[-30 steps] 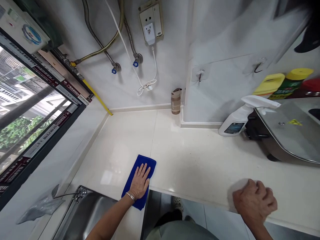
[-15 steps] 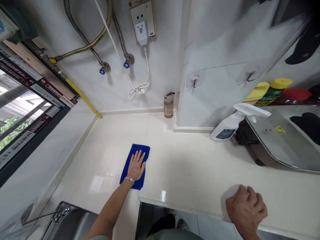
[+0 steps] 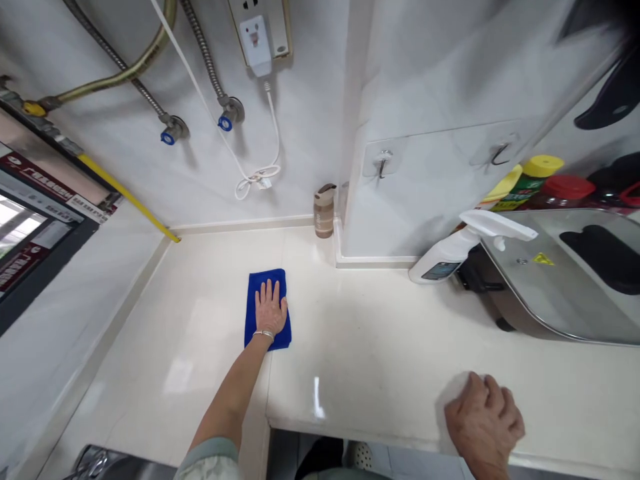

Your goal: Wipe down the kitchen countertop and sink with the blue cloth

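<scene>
My left hand [image 3: 271, 311] lies flat with its fingers spread on a folded blue cloth [image 3: 253, 321], pressing it against the white countertop [image 3: 345, 360]. A bracelet circles that wrist. At the counter's front edge on the right, my right hand [image 3: 484, 419] rests as a loose fist, knuckles up and fingers curled under. Nothing shows in it, though its palm side is hidden. The cloth and the right hand are well apart.
A brown bottle [image 3: 324, 213] stands in the back corner. To the right are a white spray bottle [image 3: 441, 255] and a glass-lidded electric pan [image 3: 545, 300]. Part of a metal sink [image 3: 125, 469] shows at lower left. Pipe valves [image 3: 174, 131] and a plugged-in adapter [image 3: 257, 45] are on the wall.
My left hand has slid the blue cloth farther back on the counter, and the cloth has turned a little. My right fist stays at the front edge. The camera view has shifted.
</scene>
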Available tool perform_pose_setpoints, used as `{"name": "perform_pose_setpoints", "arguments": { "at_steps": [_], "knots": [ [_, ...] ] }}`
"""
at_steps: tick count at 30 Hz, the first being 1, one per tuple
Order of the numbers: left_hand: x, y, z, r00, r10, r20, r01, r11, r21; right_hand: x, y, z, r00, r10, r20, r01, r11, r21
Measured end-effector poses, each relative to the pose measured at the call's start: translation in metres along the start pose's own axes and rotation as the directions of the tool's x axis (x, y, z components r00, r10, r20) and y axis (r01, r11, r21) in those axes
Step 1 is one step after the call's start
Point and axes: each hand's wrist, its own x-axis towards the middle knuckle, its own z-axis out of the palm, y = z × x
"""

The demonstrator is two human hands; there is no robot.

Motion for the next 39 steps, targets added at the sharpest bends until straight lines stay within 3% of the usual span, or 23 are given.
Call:
{"name": "perform_pose_setpoints", "arguments": {
  "at_steps": [5,9,19,24,31,35,39],
  "knots": [
    [0.023,0.028,0.009,0.999,-0.032,-0.005,0.031,0.999,-0.018,0.001,0.001,0.001,1.0,0.004,0.028,-0.004,1.0,-0.027],
    [0.029,0.064,0.015,1.0,0.003,0.011,-0.002,0.998,-0.067,0.001,0.002,0.003,1.0,0.012,-0.006,-0.012,1.0,-0.026],
    [-0.015,0.173,0.027,0.957,0.289,0.029,-0.275,0.933,-0.231,0.001,0.005,0.006,0.998,-0.016,-0.06,0.015,1.0,-0.015],
    [-0.055,0.212,0.027,0.893,0.445,0.06,-0.416,0.871,-0.261,0.001,0.005,0.008,1.0,-0.004,-0.016,0.004,1.0,-0.018],
    [-0.108,0.252,0.015,0.772,0.633,0.059,-0.58,0.738,-0.345,0.003,0.009,0.011,0.999,-0.037,-0.028,0.035,0.998,-0.053],
    [-0.119,0.254,0.005,0.711,0.699,0.068,-0.635,0.681,-0.364,0.003,0.01,0.01,1.0,-0.024,0.006,0.024,0.998,-0.055],
    [-0.119,0.235,-0.003,0.629,0.773,0.085,-0.698,0.61,-0.375,0.002,0.013,0.01,1.0,-0.025,0.002,0.025,0.998,-0.065]
  ]
}}
